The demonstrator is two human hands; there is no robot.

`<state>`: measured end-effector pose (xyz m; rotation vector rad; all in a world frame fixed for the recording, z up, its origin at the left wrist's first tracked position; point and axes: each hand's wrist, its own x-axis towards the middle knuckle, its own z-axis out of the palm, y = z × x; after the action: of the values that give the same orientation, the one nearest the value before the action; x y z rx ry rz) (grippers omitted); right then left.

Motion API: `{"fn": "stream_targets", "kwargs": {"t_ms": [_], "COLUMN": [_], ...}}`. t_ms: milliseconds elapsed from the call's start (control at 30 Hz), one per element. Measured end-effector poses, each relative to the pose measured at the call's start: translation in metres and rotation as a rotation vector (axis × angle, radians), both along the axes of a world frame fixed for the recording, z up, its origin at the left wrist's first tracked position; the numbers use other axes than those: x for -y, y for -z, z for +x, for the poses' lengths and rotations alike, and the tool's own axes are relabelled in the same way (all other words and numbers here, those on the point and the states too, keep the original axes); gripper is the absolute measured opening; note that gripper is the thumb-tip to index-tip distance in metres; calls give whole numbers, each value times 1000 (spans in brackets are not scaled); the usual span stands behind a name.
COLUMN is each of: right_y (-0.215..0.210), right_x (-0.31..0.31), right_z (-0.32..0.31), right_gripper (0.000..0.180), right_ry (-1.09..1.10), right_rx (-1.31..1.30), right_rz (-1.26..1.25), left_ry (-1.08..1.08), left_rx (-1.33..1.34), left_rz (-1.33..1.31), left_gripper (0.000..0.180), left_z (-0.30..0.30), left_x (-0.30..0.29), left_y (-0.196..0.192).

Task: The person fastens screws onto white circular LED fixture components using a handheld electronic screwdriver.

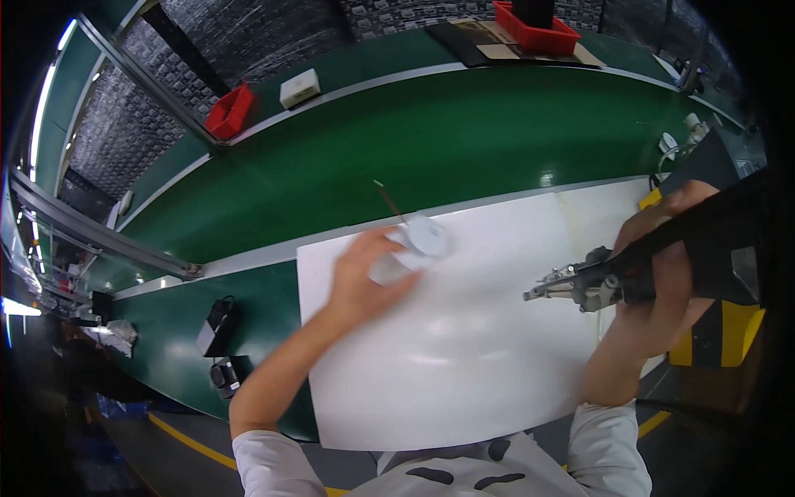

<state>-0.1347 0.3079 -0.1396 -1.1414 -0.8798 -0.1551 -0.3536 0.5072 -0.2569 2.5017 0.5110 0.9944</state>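
Observation:
My left hand [364, 277] is curled around a white round piece [427, 237] above the white board, fingers and thumb on its near left side. Motion smears both, so the piece's exact kind is unclear. A thin reddish-brown lead or stick [389, 200] juts from it toward the far left. At the right, my right hand [662, 265] grips a long black hand tool [712, 248]. Its metal jointed nose [571, 286] points left over the board. Part of the tool's body lies hidden behind my fingers.
The glossy white board [431, 373] lies on the green bench. Two small black devices [218, 327] rest left of it. Beyond runs a green belt [464, 137], with red bins [230, 110] and a white box [299, 88] behind. A yellow-black striped block [719, 335] stands right.

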Motion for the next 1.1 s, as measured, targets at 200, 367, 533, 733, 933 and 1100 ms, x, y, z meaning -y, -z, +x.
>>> {"fn": "stream_targets", "kwargs": {"t_ms": [200,367,533,733,933,1100], "right_y": [-12,-17,-17,-16,-15,-15], "right_x": [4,1,-5,-7,-9,-13], "right_z": [0,10,5,5,-1,-4], "right_gripper": [38,35,35,37,37,36], "right_ry": [-16,-28,-40,-160,-163,-100], "right_rx": [87,166,114,115,82,82], "right_rz": [-78,-23,-5,14,-20,-19], "left_ry": [65,200,356,357,353,344], "left_rx": [-97,-163,-268,-264,-268,-261], "left_rz": [152,308,383,475,477,472], "left_gripper": [46,46,43,38,35,35], "left_z": [30,42,58,55,54,53], "left_x": [74,82,96,103,103,104], "left_y": [26,18,39,44,41,42]}}
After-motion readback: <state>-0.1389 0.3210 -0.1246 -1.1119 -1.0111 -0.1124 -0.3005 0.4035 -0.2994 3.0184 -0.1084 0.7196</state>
